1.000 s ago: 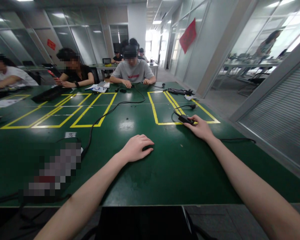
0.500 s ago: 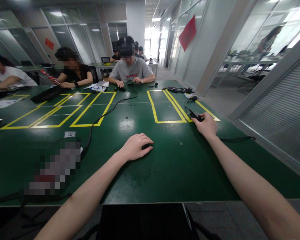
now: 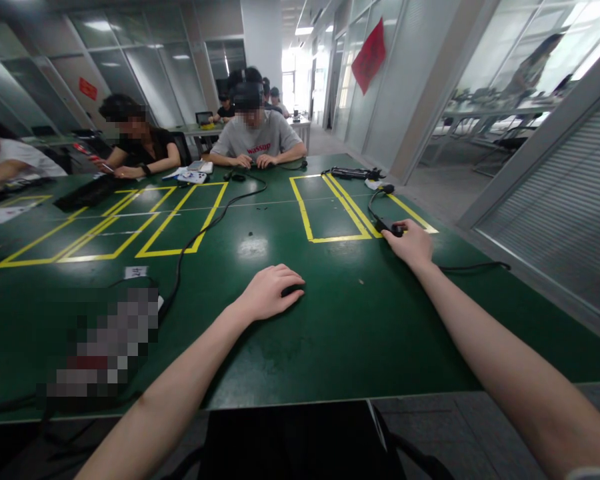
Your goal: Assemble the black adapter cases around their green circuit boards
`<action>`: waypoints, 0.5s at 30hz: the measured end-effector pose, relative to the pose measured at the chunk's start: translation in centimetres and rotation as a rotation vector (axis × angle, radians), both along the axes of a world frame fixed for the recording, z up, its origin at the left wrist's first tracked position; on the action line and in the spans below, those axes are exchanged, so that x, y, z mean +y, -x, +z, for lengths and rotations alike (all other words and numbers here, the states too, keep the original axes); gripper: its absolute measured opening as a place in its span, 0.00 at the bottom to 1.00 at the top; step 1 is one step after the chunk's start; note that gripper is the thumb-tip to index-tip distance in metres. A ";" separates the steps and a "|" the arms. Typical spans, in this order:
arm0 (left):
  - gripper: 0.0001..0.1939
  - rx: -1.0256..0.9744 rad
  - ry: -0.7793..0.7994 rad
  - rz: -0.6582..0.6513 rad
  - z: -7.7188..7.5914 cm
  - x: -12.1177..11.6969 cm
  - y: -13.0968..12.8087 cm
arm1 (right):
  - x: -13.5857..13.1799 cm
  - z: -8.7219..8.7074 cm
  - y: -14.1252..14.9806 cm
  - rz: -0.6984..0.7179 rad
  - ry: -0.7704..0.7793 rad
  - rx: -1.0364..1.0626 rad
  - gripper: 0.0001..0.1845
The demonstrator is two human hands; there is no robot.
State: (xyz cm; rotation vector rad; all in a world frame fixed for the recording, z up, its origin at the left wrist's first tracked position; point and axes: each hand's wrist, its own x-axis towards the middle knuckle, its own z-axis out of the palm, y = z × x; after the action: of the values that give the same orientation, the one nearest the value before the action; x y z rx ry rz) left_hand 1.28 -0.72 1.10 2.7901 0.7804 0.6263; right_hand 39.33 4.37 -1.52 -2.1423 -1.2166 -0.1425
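My left hand [image 3: 271,293] rests on the green table [image 3: 320,347], its fingers curved and the thumb below them. A small dark shape [image 3: 293,291] shows between thumb and fingers; most of it is hidden, so its kind is unclear. Farther right, my right hand [image 3: 413,243] is closed on a small black box [image 3: 389,229] at the corner of a yellow tape outline. A thin black cable [image 3: 372,205] runs from the box to a rounded black piece [image 3: 388,189] behind it. Another black cable [image 3: 473,267] lies right of my right wrist.
Yellow tape rectangles [image 3: 340,238] mark the table. A folded black tripod-like stand [image 3: 353,173] lies at the far right. To the left are a blurred-out object [image 3: 113,340], a long black cable [image 3: 199,235] and a small label [image 3: 136,272]. Co-workers [image 3: 257,137] sit across the table.
The view has shifted slightly. My hands stay almost where they were. Across the table, the co-worker's two hands have come closer together.
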 end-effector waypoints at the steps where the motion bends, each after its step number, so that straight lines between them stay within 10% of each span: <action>1: 0.11 0.000 0.000 0.000 0.0 0.0 0.0 | 0.0 0.0 -0.1 0.000 -0.001 0.004 0.18; 15: 0.10 -0.004 0.010 0.005 0.2 -0.1 -0.1 | 0.4 0.3 -1.0 -0.091 0.025 0.128 0.24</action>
State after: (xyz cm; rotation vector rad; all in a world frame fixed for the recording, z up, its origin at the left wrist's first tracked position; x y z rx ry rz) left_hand 1.37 -0.80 1.27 2.7782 0.7876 0.6266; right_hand 40.37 4.81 -1.22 -2.1938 -1.0540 -0.0292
